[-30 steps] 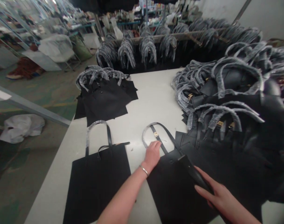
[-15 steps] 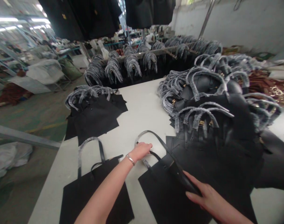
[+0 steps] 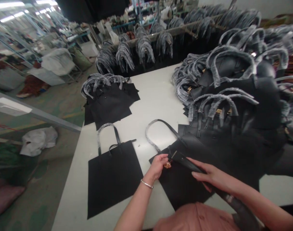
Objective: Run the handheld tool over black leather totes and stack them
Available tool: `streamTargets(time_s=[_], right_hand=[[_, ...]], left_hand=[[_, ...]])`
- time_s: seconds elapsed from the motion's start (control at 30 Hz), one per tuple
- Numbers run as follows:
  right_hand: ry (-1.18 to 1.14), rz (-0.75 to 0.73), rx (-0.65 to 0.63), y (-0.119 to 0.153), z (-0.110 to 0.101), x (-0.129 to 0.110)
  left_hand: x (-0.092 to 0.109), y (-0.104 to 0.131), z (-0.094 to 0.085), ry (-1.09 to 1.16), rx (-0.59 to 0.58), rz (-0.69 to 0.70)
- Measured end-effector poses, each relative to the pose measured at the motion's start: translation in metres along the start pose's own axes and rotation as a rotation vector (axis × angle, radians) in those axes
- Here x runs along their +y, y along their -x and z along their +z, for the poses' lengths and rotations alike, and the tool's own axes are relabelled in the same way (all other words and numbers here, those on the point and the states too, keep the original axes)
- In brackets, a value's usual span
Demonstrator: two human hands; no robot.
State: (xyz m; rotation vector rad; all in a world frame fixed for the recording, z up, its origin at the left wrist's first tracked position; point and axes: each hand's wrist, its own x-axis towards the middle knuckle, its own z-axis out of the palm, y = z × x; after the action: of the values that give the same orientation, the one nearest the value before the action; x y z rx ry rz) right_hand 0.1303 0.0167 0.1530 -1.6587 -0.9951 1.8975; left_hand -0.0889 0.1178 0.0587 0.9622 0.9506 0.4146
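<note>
My left hand (image 3: pixel 158 165), with a silver bangle at the wrist, is pinched on a dark strap end, beside a small gold-coloured clasp (image 3: pixel 168 164). My right hand (image 3: pixel 210 175) is wrapped round a folded black leather piece (image 3: pixel 188 163). Both hands are over a black bag panel (image 3: pixel 182 186) whose looped handle (image 3: pixel 152 134) is partly wrapped in clear film and points away from me. To the left, a second black panel (image 3: pixel 115 176) lies flat with its handle up and a thin strap at its top edge.
Black panels (image 3: pixel 110 102) with wrapped handles are stacked at the white table's (image 3: pixel 153 93) far left. A large pile of black bag pieces (image 3: pixel 233 134) covers the right side. Behind the table, wrapped handles (image 3: pixel 145 48) hang over a rail. A metal bar (image 3: pixel 52 114) stands left.
My left hand has drawn back from the handle loop toward my right hand, and the gold-coloured clasp now shows beside it. The view has shifted, bringing a pink garment into sight at the bottom.
</note>
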Motion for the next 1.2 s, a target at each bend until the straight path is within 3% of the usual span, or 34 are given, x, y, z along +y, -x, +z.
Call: streamTargets(time_s=[0.2, 0.4, 0.6, 0.8, 1.0, 1.2], right_hand=[[-0.117, -0.005, -0.034, -0.006, 0.003, -0.004], [-0.062, 0.055, -0.016, -0.005, 0.005, 0.007], [0.065, 0.005, 0.173, -0.01, 0.005, 0.012], [0.055, 0.046, 0.102, 0.01, 0.0, 0.012], [0.001, 0.077, 0.031, 0.011, 0.012, 0.003], [-0.052, 0.044, 0.104, 0.004, 0.009, -0.005]], left_hand=[[-0.007, 0.009, 0.016, 0.333, 0.02, 0.038], [-0.011, 0.011, 0.03, 0.556, 0.131, -0.062], [-0.02, 0.007, 0.047, 0.641, 0.173, -0.085], [-0.04, 0.009, 0.067, 0.529, 0.344, 0.1], [-0.045, 0.01, 0.065, 0.265, 0.345, 0.237], [-0.045, 0.007, 0.061, 0.087, 0.376, 0.234]])
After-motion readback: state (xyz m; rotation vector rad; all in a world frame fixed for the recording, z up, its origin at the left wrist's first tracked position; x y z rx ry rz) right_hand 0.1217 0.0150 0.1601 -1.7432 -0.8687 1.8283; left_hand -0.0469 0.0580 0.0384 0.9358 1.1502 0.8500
